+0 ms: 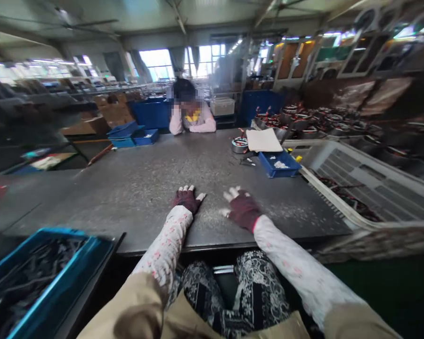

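While both gloved hands lie flat and empty on the worktable, left hand and right hand spread wide, best kept level, fingers clear of the edge.

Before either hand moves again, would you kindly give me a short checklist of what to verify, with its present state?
1. Left hand holds nothing, flat on the table: ok.
2. Right hand holds nothing, fingers spread on the table: ok.
3. Table surface between the hands bare: ok.
4. Small blue tray apart from the right hand: ok.
5. Large blue bin contents: cannot tell, blurred.
6. Person opposite keeps hands off the near table: ok.
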Motion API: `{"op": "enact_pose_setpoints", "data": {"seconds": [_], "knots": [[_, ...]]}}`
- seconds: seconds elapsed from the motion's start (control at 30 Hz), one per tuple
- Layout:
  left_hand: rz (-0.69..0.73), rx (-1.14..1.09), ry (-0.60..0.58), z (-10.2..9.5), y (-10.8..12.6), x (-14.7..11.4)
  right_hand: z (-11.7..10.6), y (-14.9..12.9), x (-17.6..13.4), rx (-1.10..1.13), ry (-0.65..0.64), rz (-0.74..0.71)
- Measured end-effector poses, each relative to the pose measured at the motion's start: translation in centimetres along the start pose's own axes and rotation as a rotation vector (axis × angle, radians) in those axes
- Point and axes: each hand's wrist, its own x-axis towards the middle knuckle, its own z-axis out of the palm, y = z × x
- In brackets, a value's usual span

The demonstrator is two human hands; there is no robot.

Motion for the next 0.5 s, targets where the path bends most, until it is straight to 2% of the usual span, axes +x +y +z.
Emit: {"op": "enact_pose_setpoints", "data": {"seconds": [0.07, 0.1, 0.2, 0.3, 0.4, 0.5], "knots": [[0.012, -0.011, 0.000, 0.1, 0.4, 0.9, 0.8, -0.5, 1.0, -0.080, -0.138, 0.027], [0.028, -0.025, 0.005, 0.2, 0.5, 1.6, 1.2, -0.9, 1.7, -0.105, -0.165, 0.016], [0.104, -0.134, 0.018, 0.8, 0.9, 3.8, 2.0, -1.9, 4.6, -0.101, -0.170, 0.032], [0.168, -0.338, 0.063, 1.7, 1.2, 5.8, 2.6, -2.8, 7.2, -0.094, -0.165, 0.075], [0.183, -0.546, 0.117, 2.5, 1.6, 6.6, 3.4, -3.6, 9.3, -0.095, -0.168, 0.079], [0.270, -0.644, 0.110, 2.9, 2.0, 6.6, 4.4, -4.0, 11.0, -0.100, -0.188, 0.073]]}}
